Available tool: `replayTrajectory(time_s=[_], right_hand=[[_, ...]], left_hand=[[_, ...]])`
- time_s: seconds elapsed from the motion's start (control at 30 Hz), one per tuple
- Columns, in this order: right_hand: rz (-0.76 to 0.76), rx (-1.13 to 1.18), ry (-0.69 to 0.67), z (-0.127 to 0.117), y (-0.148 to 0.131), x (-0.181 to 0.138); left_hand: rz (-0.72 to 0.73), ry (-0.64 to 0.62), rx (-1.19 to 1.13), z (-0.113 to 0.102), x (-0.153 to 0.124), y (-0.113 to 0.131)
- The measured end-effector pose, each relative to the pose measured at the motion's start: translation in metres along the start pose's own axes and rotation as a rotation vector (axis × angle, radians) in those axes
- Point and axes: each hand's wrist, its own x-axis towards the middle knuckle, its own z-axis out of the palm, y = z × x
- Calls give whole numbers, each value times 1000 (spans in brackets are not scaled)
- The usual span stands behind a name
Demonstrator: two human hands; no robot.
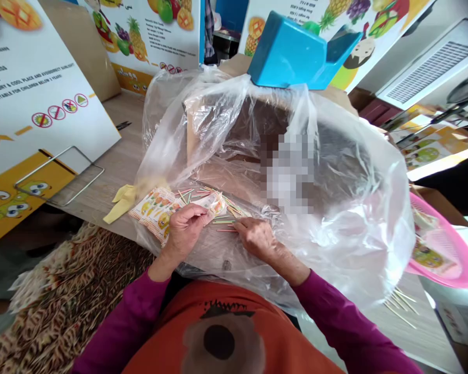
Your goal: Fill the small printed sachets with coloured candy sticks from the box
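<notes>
My left hand pinches a small white printed packet between thumb and fingers. Just right of it, my right hand has its fingers closed on the ends of thin coloured sticks; the fingertips are partly hidden. More loose sticks in green, pink and yellow lie scattered behind both hands on the clear plastic. Beside my left hand rest printed packets with fruit and a yellow cartoon figure, partly covered by the hand.
A large clear plastic bag lines an open cardboard box ahead. On its far edge stands a blue tape dispenser. A pink basket with packets is at right. Left are yellow strips, a wire frame and printed cartons.
</notes>
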Motion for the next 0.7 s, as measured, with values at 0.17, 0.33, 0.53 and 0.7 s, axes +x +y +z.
replayTrajectory(time_s=[0.17, 0.33, 0.53, 0.7], right_hand=[[29, -80, -97, -13, -16, 7], [-20, -49, -108, -18, -2, 6], [14, 747, 509, -26, 19, -15], [-248, 956, 514, -47, -5, -14]], left_hand=[[28, -16, 51, -3, -12, 3], [-28, -162, 82, -1, -40, 2], [-140, -203, 106, 4, -57, -14], [-102, -206, 64, 9, -52, -13]])
